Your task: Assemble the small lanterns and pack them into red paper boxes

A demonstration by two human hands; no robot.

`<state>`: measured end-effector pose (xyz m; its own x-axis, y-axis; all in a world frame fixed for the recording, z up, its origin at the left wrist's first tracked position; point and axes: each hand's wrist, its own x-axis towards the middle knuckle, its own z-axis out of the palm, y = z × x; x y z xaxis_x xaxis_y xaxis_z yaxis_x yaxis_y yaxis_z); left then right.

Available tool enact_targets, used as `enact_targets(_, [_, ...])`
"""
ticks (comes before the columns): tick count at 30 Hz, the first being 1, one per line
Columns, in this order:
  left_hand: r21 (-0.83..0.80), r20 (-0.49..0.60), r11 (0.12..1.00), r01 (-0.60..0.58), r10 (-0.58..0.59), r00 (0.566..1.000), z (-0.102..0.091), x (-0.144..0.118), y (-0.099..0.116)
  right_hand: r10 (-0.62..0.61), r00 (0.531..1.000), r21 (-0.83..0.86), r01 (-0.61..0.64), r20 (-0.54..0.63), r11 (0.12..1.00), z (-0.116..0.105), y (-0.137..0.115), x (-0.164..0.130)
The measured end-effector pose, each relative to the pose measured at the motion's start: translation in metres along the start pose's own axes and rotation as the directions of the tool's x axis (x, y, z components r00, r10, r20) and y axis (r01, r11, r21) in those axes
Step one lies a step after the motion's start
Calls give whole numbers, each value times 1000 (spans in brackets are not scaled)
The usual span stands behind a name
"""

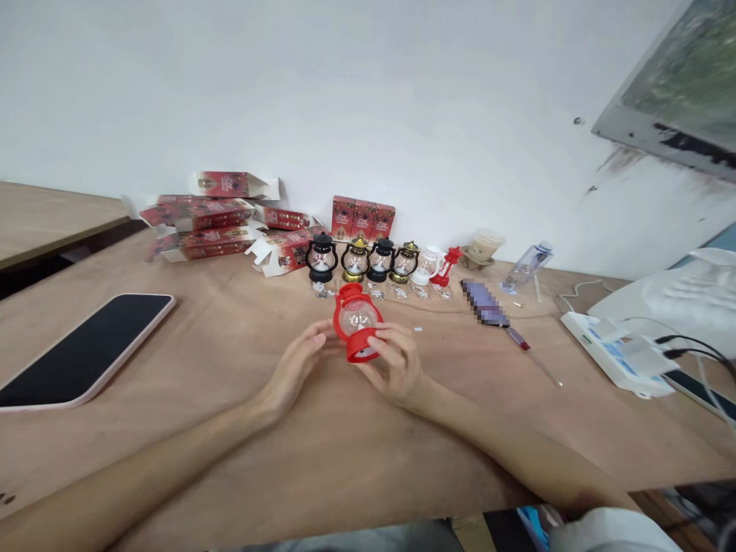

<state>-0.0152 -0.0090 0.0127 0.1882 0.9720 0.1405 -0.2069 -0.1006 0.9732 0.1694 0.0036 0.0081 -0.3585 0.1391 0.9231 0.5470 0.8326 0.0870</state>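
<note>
While the wooden table [241, 460] fills the lower frame, a phone [86, 349] lies at left; at centre, left hand [296, 368] and right hand [396, 364] curl fingers around a tilted red lantern [356, 326], smaller lanterns [368, 261] lined up just above

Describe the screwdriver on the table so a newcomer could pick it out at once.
Start at the wooden table and find the row of small lanterns by the white wall. Right of that row, past the purple object, lies the screwdriver. It is the only thin tool there: a dark red handle with a bare metal shaft pointing toward the near right.
</note>
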Motion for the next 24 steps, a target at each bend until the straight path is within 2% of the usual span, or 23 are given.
enact_targets(1, [-118, 38, 989, 89, -85, 996, 3, 1, -1, -51, 997, -7, 52, 61, 999, 2, 0, -1])
enact_targets(3, [-231, 35, 955, 184, -181, 983, 6, 2, -2, -187, 965, 27, 185, 183, 982, 4, -2, 0])
enact_targets(5, [-244, -36, 952, 184, -198, 979, 6, 4, 1, -273, 935, 95, 258, 227, 962, 2, -2, 1])
enact_targets(6, [-223, -76, 962, 156, -176, 981, 5, 6, 3, -270, 937, 116, 250, 222, 961, 0, -1, 0])
enact_targets(8, [-142, -155, 987, 72, -94, 983, 0, 10, 7, -167, 959, 99, 147, 230, 984, -7, 9, -6])
enact_targets(10, [-50, -203, 999, 16, -26, 979, -5, 15, 10, 51, 952, -44, -40, 301, 998, -18, 27, -17])
enact_targets(11, [-19, -215, 1000, 6, -10, 977, -8, 17, 10, 203, 912, -156, -157, 355, 975, -25, 38, -24])
enact_targets(12, [1, -222, 1000, 0, 0, 975, -10, 19, 9, 362, 843, -278, -266, 397, 923, -32, 50, -31])
enact_targets(13, [14, -228, 1000, -3, 6, 974, -12, 20, 8, 437, 807, -337, -315, 397, 887, -39, 62, -38])
enact_targets(15, [36, -242, 999, -6, 15, 970, -14, 22, 5, 523, 760, -406, -370, 385, 836, -51, 83, -48])
enact_targets(18, [57, -261, 998, 18, -3, 965, -15, 23, 2, 585, 701, -435, -414, 408, 799, -63, 102, -54])
enact_targets(21, [68, -256, 997, 30, -12, 967, -15, 22, 2, 588, 655, -405, -431, 474, 806, -67, 108, -54])
enact_targets(24, [73, -239, 997, 21, -3, 971, -15, 21, 4, 579, 638, -375, -442, 507, 815, -68, 103, -51])
